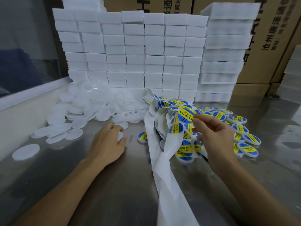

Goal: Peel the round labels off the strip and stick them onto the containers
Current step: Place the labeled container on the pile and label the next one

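My right hand (213, 134) pinches a round blue-and-yellow label (185, 115) by its edge, lifted over the tangled white backing strip (164, 168). More labels still sit on the strip's coils (176, 128). My left hand (108, 142) rests on the steel table and curls round a plain white round container (120, 136). A heap of unlabelled white containers (91, 103) lies behind it. Several labelled containers (241, 128) are piled at the right, and one labelled container (142, 137) lies alone between my hands.
Stacks of white foam blocks (133, 51) form a wall along the back of the steel table (114, 185). Cardboard boxes (267, 46) stand behind and to the right. A single white container (26, 151) lies at the far left. A window ledge (32, 93) borders the left.
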Available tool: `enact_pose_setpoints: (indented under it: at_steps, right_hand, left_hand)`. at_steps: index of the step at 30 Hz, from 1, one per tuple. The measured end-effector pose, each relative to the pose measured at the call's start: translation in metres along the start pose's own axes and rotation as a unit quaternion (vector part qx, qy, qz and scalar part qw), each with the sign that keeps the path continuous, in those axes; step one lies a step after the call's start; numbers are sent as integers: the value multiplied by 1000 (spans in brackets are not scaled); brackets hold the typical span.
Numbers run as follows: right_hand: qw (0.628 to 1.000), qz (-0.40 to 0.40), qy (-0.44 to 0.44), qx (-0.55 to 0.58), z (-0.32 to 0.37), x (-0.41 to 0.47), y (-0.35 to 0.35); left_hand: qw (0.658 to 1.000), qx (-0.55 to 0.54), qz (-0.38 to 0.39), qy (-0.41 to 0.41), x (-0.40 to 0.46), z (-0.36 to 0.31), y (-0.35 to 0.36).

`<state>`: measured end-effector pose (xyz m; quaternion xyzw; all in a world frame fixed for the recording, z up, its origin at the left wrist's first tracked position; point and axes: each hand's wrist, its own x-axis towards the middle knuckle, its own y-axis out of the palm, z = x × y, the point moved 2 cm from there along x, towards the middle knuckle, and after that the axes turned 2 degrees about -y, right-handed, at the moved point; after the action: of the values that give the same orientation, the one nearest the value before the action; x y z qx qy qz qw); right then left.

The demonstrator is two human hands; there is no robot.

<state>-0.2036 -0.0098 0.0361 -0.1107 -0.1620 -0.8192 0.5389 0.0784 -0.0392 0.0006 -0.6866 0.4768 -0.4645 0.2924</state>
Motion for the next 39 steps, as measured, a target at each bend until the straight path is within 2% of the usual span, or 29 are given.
enact_pose_setpoints:
  at_steps: [4,8,12,16,20,23,26,31,35,37,39]
  right_hand:
    - [996,-7,-73,-59,-3,0,1]
    - [986,-25,-121,-115,-5,1,1]
    - [988,-32,-116,-95,-5,2,0]
    - [990,-26,-106,-89,-2,1,0]
    - [992,7,-86,-93,0,-3,5]
    - [991,34,-98,-83,5,-5,6]
    - [993,81,-80,-42,8,-10,11]
    - [984,171,-24,45,8,-27,26]
    - [982,169,-20,81,7,-32,32]
    - [982,165,-17,86,7,-31,32]
    - [983,162,-17,82,8,-31,32]
  left_hand:
    - [992,94,12,-80,3,13,1]
    - [995,52,-12,-85,5,17,1]
    - [995,-12,-44,-85,2,14,-3]
    - [991,-33,-131,14,-6,-8,-10]
    - [960,-71,-222,156,-18,-40,-17]
    - [936,-89,-253,228,-28,-59,-18]
    - [920,-89,-273,267,-35,-70,-17]
    - [913,-69,-264,304,-42,-77,-13]
    - [911,-80,-248,320,-44,-80,-14]
    - [916,-140,-216,308,-44,-81,-13]
    - [916,-281,-155,243,-45,-82,-12]
